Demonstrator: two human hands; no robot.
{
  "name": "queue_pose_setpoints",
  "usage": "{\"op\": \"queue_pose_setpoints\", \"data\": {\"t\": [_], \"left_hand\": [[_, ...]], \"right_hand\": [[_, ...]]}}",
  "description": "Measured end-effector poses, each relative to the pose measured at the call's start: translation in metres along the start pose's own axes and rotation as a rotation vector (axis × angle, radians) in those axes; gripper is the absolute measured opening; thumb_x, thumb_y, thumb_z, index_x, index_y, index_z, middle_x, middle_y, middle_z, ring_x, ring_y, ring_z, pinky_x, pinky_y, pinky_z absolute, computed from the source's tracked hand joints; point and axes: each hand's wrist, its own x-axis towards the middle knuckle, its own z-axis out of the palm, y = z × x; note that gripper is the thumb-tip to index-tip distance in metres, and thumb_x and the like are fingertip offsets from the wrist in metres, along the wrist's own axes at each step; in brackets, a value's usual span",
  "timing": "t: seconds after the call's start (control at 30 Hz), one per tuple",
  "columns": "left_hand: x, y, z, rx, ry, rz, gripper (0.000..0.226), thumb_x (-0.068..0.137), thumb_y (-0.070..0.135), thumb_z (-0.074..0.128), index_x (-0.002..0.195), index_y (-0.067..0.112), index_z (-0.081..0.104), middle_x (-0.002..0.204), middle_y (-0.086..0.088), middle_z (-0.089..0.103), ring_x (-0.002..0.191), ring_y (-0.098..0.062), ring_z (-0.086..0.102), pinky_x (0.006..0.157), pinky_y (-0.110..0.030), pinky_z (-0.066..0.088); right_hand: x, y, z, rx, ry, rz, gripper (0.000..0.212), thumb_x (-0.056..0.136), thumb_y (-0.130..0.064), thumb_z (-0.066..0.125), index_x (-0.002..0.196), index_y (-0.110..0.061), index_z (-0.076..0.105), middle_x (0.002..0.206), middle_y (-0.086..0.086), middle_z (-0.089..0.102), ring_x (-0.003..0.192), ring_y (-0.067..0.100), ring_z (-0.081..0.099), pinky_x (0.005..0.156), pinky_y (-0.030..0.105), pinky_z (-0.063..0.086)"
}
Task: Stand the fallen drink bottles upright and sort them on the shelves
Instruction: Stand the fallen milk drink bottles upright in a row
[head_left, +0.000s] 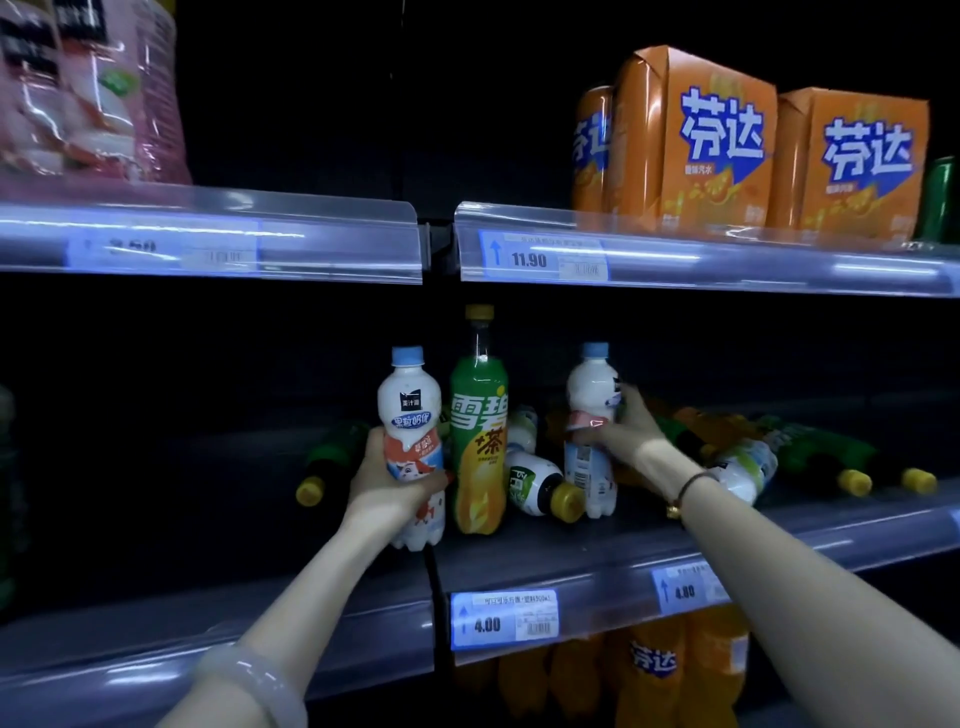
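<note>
Gripping upright milk bottles | left hand on one | right hand on another

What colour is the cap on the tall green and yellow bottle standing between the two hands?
Yellow cap, on the tall bottle; seen in the head view.

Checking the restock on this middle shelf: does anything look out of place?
Yes. Several bottles lie on their sides: a white bottle with a yellow cap between the upright ones, a green bottle at left, and more green bottles at right.
</note>
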Motion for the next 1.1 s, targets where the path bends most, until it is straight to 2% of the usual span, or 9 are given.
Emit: {"op": "queue_pose_setpoints", "data": {"t": [0.07,0.13,0.2,0.3,0.4,0.47,0.7,0.9,1.1], "left_hand": [[0.000,0.001,-0.002,-0.046,-0.009,-0.008,0.049,0.071,0.011,0.078,0.109,0.021,0.049,0.097,-0.001,0.065,0.094,-0.023,0.064,0.085,-0.036,0.051],[-0.002,0.005,-0.004,-0.102,-0.001,-0.004,0.042,0.074,0.014,0.076,0.108,0.020,0.052,0.092,0.004,0.065,0.093,-0.022,0.064,0.081,-0.033,0.049],[-0.007,0.007,-0.005,-0.134,0.026,0.028,0.040,0.075,0.012,0.076,0.108,0.020,0.054,0.092,0.005,0.065,0.093,-0.021,0.064,0.082,-0.034,0.050],[-0.024,0.008,-0.007,-0.189,0.094,0.101,0.045,0.074,0.008,0.076,0.111,0.019,0.054,0.096,0.003,0.066,0.091,-0.016,0.064,0.081,-0.032,0.051],[-0.038,0.015,-0.016,-0.246,0.134,0.159,0.045,0.075,0.005,0.075,0.111,0.019,0.053,0.095,0.006,0.065,0.088,-0.009,0.064,0.075,-0.024,0.051],[-0.045,0.023,-0.025,-0.268,0.135,0.186,0.043,0.076,0.005,0.074,0.111,0.019,0.053,0.094,0.007,0.064,0.086,-0.006,0.063,0.072,-0.020,0.050],[-0.057,0.024,-0.104,-0.137,0.171,0.185,0.052,0.070,0.011,0.080,0.111,0.018,0.049,0.096,0.004,0.065,0.087,-0.007,0.065,0.073,-0.022,0.052],[-0.055,0.000,-0.192,-0.023,0.202,0.086,0.052,0.072,0.017,0.079,0.107,0.016,0.042,0.089,0.005,0.061,0.081,-0.005,0.061,0.064,-0.017,0.047],[-0.039,-0.018,-0.238,0.005,0.154,0.066,0.043,0.074,0.019,0.077,0.103,0.019,0.045,0.089,0.002,0.065,0.082,-0.007,0.064,0.066,-0.019,0.050]], "right_hand": [[-0.012,0.015,0.006,0.007,0.059,-0.029,0.045,0.077,-0.003,0.072,0.115,-0.009,0.049,0.105,0.012,0.063,0.092,0.028,0.061,0.074,0.032,0.047],[-0.023,0.025,0.010,0.020,0.137,-0.166,0.033,0.080,-0.003,0.070,0.106,-0.011,0.051,0.090,0.006,0.063,0.091,0.025,0.065,0.067,0.023,0.049],[-0.037,0.026,0.008,0.041,0.187,-0.307,0.038,0.077,-0.007,0.071,0.107,-0.018,0.051,0.089,0.006,0.063,0.083,0.014,0.066,0.065,0.020,0.051],[-0.061,0.012,0.001,-0.068,0.235,-0.473,0.048,0.069,-0.027,0.070,0.112,-0.031,0.048,0.105,0.005,0.060,0.098,0.022,0.060,0.082,0.036,0.050],[-0.087,-0.016,0.004,-0.005,0.205,-0.535,0.043,0.073,-0.019,0.073,0.107,-0.029,0.049,0.100,0.000,0.058,0.094,0.009,0.059,0.080,0.024,0.050],[-0.107,-0.034,0.019,0.099,0.130,-0.520,0.041,0.077,-0.006,0.073,0.106,-0.023,0.050,0.095,-0.006,0.059,0.080,-0.006,0.059,0.070,0.011,0.048],[-0.160,-0.070,0.128,0.248,-0.184,-0.435,0.038,0.078,-0.011,0.075,0.109,-0.016,0.055,0.097,-0.004,0.065,0.079,-0.003,0.063,0.069,0.013,0.050],[-0.172,-0.091,0.231,0.350,-0.257,-0.328,0.039,0.077,-0.010,0.075,0.110,-0.014,0.055,0.097,-0.003,0.066,0.075,-0.009,0.064,0.061,0.009,0.049],[-0.176,-0.086,0.292,0.369,-0.283,-0.233,0.035,0.079,-0.002,0.071,0.109,-0.008,0.056,0.099,0.010,0.068,0.084,0.010,0.068,0.061,0.014,0.053]]}}
